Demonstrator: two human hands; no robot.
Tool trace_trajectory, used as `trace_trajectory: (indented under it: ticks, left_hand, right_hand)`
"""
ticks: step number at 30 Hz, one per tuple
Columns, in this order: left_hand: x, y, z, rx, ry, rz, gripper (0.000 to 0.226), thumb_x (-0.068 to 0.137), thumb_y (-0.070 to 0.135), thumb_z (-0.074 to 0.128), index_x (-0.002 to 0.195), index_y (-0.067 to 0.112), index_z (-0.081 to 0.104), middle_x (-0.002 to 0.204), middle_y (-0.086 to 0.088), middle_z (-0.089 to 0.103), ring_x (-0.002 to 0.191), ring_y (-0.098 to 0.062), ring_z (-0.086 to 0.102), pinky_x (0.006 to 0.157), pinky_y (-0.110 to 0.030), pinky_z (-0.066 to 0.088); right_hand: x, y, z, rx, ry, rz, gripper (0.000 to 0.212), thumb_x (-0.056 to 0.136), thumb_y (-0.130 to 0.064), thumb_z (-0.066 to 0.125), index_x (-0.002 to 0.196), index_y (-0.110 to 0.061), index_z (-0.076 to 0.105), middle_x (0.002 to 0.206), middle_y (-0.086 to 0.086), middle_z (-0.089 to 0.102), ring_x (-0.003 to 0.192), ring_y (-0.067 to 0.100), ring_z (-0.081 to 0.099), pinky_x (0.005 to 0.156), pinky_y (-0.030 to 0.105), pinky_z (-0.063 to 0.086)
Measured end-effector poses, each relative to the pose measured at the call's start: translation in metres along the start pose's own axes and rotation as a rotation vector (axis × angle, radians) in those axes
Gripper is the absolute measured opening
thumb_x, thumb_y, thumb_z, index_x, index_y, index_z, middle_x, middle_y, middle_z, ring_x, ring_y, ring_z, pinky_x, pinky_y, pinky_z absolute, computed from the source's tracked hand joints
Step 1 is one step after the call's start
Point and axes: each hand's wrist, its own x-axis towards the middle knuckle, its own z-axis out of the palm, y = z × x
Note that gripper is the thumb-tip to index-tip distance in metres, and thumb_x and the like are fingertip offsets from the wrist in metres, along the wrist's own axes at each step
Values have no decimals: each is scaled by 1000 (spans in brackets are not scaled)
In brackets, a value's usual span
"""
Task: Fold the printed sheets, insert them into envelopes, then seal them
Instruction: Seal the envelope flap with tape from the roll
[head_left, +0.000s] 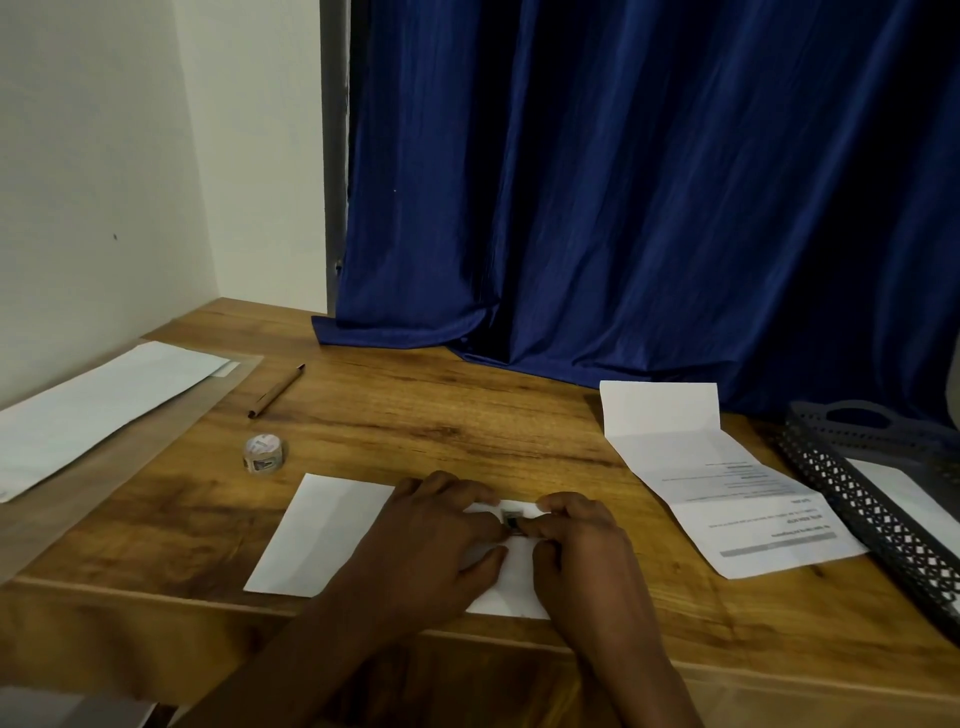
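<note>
A white envelope (327, 530) lies near the front edge of the wooden table (415, 415). My left hand (441, 525) and my right hand (582, 540) both rest on its right half. Their fingertips pinch a small dark sticker (511, 521) on the envelope between them. To the right lies a printed sheet (727, 483), creased in thirds and partly unfolded, print side up. A small roll of stickers (265, 453) stands left of the envelope.
A brown pen (275, 391) lies behind the roll. White sheets (88, 410) lie at the far left on a brown mat. A black mesh tray (857, 488) with paper in it sits at the right edge. A blue curtain (623, 208) hangs behind the table.
</note>
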Motion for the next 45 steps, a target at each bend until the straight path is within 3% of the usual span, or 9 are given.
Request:
trace_trajectory:
  ticks: [5,9,12,20,27,33,35,40,45]
  left_hand:
    - [0,0,2,-8,47,8,41,94,58,40,111,40,73,137,22,59,127,-7,49,101,-35,38]
    - [0,0,2,18,38,14,44,94,59,36,115,40,69,136,22,59,126,-7,48,99,-33,37]
    - [1,0,3,30,43,21,45,94,58,34,117,39,68,134,21,60,125,-7,49,98,-32,36]
    - [1,-3,6,9,93,-15,44,92,63,41,122,35,57,133,15,50,125,-7,44,103,-31,37]
    - [2,-4,10,38,90,-99,66,91,73,31,143,34,40,143,14,45,131,-7,40,113,-29,29]
    - [0,-5,10,11,115,-88,66,90,74,35,144,38,36,139,14,42,127,-7,37,109,-28,30]
    - [0,-4,9,14,119,-75,66,89,75,36,144,38,35,137,14,41,125,-6,38,107,-27,31]
    - [2,-4,10,-33,150,-97,81,84,78,41,152,38,21,148,10,35,132,-10,36,111,-30,32]
    - [1,-4,12,-35,184,-114,94,82,83,41,156,33,10,158,6,29,140,-12,30,113,-27,23]
  right_hand:
    - [0,1,1,1,19,8,35,83,-4,60,105,-25,79,125,-4,66,116,18,58,96,35,51]
    - [0,0,2,-109,-21,-52,52,88,-13,54,129,-42,64,134,-8,57,120,17,52,97,33,46]
    - [0,0,4,-168,-29,-73,54,90,-17,53,133,-49,59,141,-8,54,123,19,50,96,35,45]
    - [2,6,10,-188,12,32,48,87,-28,52,133,-35,62,138,-7,56,123,19,50,97,39,45]
    - [3,10,7,60,51,82,50,92,-22,61,140,-35,53,138,-14,58,126,9,51,107,36,46]
    - [5,19,-6,662,128,261,33,91,-17,64,108,-46,64,100,-26,68,96,-9,63,81,22,57]
    - [11,24,-12,684,78,276,28,92,-21,63,109,-44,66,101,-22,69,95,-6,64,77,22,58]
    - [45,28,-29,532,-130,142,20,99,-25,60,113,-38,67,105,-22,68,93,-19,59,65,0,45]
    - [76,2,-24,375,-405,-46,25,101,-22,57,120,-31,71,118,-16,70,107,0,64,97,30,54]
